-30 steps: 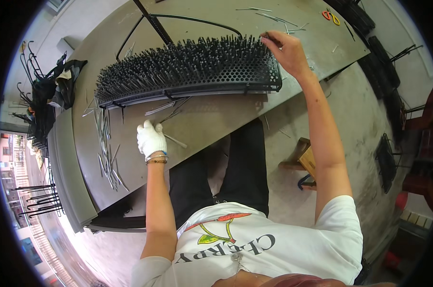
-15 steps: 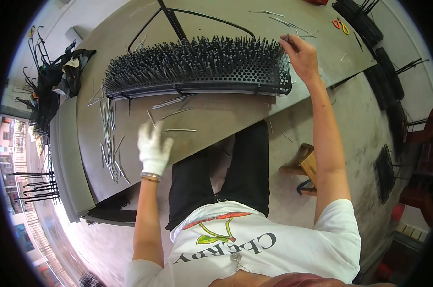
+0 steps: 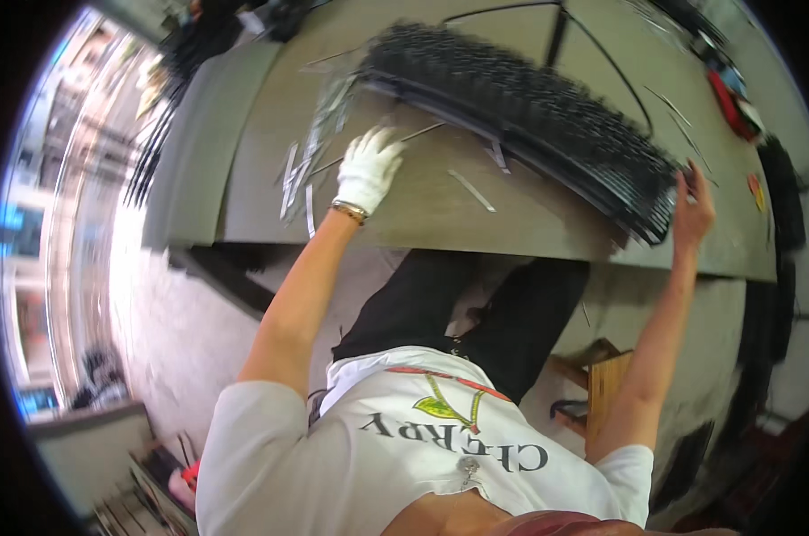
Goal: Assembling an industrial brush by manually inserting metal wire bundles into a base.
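My left hand (image 3: 367, 170), in a white glove, is over the table with its fingers stretched out. A thin metal rod (image 3: 424, 131) passes by its fingertips; whether they touch I cannot tell. A long black perforated metal rack (image 3: 522, 134), packed with upright dark pins, lies across the table beyond my hands. At the rack's right end is my bare right hand (image 3: 693, 210), its fingers bent and drawn together. What they pinch is too blurred to make out. Loose silvery strips (image 3: 319, 134) are scattered left of the rack, and one strip (image 3: 471, 191) lies in front of it.
The grey table (image 3: 547, 223) has its near edge just before my legs. A black bent-wire frame (image 3: 561, 36) rises behind the rack. Farther right are a red item (image 3: 730, 105) and orange-handled scissors (image 3: 756, 191). A wooden stool (image 3: 605, 389) stands below the table by my right arm.
The view has turned, so the rack now slants down to the right. My left hand has moved forward over the table, closer to the rack. My right hand stays at the rack's right end.
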Demonstrator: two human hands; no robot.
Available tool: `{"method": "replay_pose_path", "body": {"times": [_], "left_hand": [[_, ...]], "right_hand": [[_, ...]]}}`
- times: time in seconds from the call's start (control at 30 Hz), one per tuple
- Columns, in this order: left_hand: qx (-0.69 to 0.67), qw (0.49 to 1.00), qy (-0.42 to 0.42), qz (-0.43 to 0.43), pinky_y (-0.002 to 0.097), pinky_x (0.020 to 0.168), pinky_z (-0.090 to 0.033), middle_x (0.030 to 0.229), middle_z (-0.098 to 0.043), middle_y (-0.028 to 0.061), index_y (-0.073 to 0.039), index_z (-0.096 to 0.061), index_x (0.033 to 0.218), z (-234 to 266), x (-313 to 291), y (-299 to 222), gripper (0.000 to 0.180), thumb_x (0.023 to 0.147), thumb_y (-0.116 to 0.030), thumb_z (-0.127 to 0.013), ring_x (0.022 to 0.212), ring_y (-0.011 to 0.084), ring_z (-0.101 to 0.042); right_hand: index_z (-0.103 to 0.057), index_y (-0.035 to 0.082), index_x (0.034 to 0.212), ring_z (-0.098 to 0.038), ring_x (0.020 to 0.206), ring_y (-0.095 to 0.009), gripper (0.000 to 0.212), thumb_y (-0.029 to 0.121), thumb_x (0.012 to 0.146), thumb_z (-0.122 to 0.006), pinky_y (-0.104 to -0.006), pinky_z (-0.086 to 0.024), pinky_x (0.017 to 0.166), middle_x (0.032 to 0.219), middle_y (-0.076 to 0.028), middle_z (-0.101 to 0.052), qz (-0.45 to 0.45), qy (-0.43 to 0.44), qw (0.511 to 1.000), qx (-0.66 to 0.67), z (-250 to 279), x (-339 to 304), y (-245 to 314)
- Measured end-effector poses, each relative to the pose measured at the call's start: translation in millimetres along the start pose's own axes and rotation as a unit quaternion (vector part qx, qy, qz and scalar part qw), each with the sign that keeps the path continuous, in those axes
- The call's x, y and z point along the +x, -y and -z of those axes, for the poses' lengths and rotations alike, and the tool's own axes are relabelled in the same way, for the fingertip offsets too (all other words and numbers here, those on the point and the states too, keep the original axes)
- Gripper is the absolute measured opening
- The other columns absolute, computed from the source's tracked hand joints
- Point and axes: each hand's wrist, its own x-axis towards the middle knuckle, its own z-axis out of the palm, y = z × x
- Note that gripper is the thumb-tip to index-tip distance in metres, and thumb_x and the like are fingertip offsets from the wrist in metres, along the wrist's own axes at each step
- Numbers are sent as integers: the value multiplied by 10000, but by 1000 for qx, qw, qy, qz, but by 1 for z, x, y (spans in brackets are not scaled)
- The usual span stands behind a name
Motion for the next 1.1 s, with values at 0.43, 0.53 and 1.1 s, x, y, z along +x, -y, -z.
{"method": "replay_pose_path", "body": {"times": [0.43,0.53,1.1], "left_hand": [[50,924,1,378,494,1120,-201,1452,-291,275,72,-182,1423,-12,-44,113,1187,671,-718,-650,1365,407,-253],[47,939,-17,340,488,1120,-202,1454,-292,269,53,-189,1430,-28,-2,128,1182,669,-728,-644,1370,401,-247],[-2,944,229,238,429,912,-483,1059,-645,264,25,-644,1077,-58,124,205,519,701,-326,-714,1037,379,-620]], "right_hand": [[-683,36,1053,-645,857,-222,193,157,949,-574,-303,-497,741,985,-102,-656,10,21,998,-60,-11,4,7],[-681,38,1058,-644,838,-218,191,152,946,-576,-301,-497,730,965,-106,-656,15,13,998,-65,-2,2,11],[-680,41,1065,-641,800,-203,201,60,868,-647,-281,-500,693,990,-104,-667,18,22,1000,-14,13,2,29]]}}
